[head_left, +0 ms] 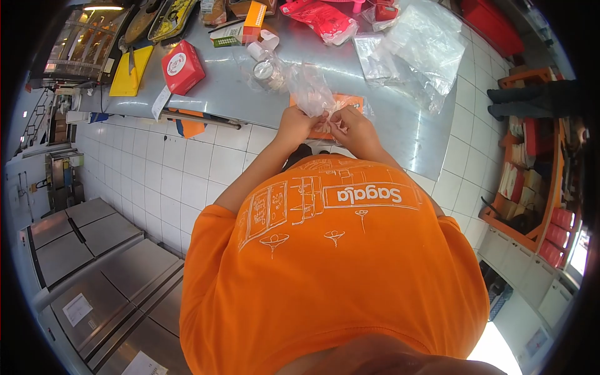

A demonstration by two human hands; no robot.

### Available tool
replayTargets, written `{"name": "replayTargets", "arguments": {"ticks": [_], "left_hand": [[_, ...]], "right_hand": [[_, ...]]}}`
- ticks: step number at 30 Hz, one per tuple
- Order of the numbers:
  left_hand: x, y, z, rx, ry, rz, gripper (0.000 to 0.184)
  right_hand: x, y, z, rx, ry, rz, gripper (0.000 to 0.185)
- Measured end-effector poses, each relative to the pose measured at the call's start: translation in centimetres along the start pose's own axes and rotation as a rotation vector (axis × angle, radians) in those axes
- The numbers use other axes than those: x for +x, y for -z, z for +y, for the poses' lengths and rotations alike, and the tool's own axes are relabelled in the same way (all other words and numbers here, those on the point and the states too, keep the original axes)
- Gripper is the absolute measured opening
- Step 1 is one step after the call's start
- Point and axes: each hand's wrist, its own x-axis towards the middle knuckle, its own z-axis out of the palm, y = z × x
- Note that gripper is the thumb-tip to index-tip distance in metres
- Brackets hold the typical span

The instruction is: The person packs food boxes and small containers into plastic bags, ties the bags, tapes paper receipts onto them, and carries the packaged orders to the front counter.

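Note:
My left hand [295, 126] is closed around the gathered neck of a clear plastic bag [310, 89] at the table's front edge. Opposite it, my right hand [352, 127] pinches the same bunched plastic, fingertips close to those of the left. The bag's crumpled body extends past my hands onto the metal table; its contents are too unclear to name. An orange flat item [350, 100] lies beneath the bag and my hands, mostly covered. Just beyond, a clear container with a round metal lid [267, 70] touches or nearly touches the bag.
A red box [183, 67] and a yellow cutting board [131, 74] with a knife lie on the steel table [231, 94] at left. Clear plastic sheets [425, 47] cover its right part. A red plastic package [322, 20] lies behind. Another person's legs [531, 99] show at right.

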Motion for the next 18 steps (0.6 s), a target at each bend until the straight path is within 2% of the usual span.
{"name": "replayTargets", "arguments": {"ticks": [4,18], "left_hand": [[-0.5,-0.3,0.8,-0.105,0.036,0.004,0.031],[-0.3,-0.2,0.9,-0.089,0.053,0.0,0.032]], "right_hand": [[-0.1,1.2,-0.3,0.069,-0.005,-0.031,0.016],[0.1,0.9,-0.1,0.064,-0.026,-0.053,0.015]]}}
